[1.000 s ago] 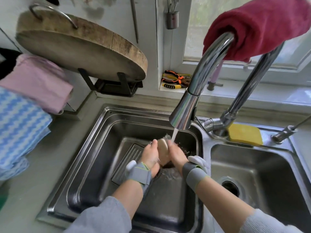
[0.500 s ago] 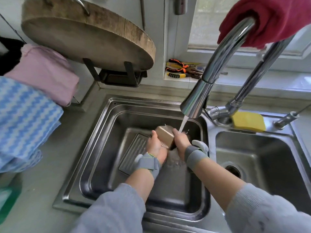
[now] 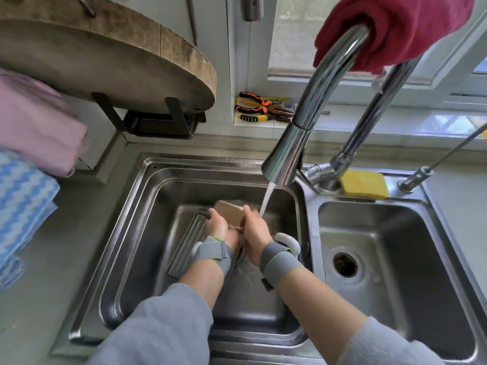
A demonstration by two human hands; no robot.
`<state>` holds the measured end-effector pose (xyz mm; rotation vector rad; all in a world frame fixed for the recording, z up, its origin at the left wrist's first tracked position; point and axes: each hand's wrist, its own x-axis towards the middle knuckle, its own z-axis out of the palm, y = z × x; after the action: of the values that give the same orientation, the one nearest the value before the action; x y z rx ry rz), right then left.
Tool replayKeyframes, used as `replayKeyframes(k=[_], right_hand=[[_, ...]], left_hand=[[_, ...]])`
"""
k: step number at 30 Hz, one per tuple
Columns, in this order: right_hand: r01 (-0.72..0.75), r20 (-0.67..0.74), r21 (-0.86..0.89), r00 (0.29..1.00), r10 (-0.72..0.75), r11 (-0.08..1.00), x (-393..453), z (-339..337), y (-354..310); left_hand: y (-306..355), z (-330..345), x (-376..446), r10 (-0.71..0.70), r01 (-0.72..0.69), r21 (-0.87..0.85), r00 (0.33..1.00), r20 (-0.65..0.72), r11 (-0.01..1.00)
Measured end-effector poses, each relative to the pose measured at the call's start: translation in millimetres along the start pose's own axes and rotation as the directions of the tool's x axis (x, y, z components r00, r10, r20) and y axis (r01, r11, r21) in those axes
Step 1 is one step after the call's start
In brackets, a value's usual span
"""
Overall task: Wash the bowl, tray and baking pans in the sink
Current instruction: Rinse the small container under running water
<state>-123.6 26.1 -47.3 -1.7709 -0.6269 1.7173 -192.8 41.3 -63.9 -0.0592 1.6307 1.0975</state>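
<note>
A small gold baking pan is held over the left sink basin, tilted with its underside facing me. My left hand grips its left edge and my right hand grips its right edge. Water streams from the faucet and lands just right of my right hand. A ribbed steel tray lies in the basin under my left hand. Another steel piece shows below my wrists, mostly hidden.
The right basin has an open drain. A yellow sponge sits behind it by the faucet base. A red cloth hangs on the faucet. A round wooden board and folded cloths stand at left.
The gold pan has turned in my hands and now sits further from the stream, which falls past my right hand. The camera has moved closer and lower over the sink.
</note>
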Motion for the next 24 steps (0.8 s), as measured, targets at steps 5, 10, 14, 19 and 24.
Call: replayKeyframes(k=[5,10,14,19,24], right_hand=[[-0.084,-0.289,0.138,0.950,0.121,0.987,39.6,-36.9,5.8],[-0.117,-0.015,0.375,0.991,0.132,0.920,21.9,-44.9,3.5],[-0.132,0.039,0.534,0.991,0.132,0.835,17.0,-34.0,1.7],[-0.111,0.001,0.532,0.991,0.130,0.839,6.2,-36.3,-6.8],[-0.053,0.022,0.401,0.999,0.048,0.914,2.9,-46.0,-8.3]], left_hand=[[-16.9,-21.3,-18.3,-0.087,0.098,-0.215,0.994,0.062,0.972],[-28.3,-57.1,-7.9,-0.139,0.139,-0.031,0.990,-0.015,0.990],[-19.8,-65.9,-3.7,-0.138,0.094,0.272,0.979,0.148,0.958],[-12.0,-44.1,-13.2,0.083,-0.257,0.593,0.949,0.305,0.763],[-28.3,-11.7,-33.7,0.195,-0.457,0.679,0.882,0.429,0.574]])
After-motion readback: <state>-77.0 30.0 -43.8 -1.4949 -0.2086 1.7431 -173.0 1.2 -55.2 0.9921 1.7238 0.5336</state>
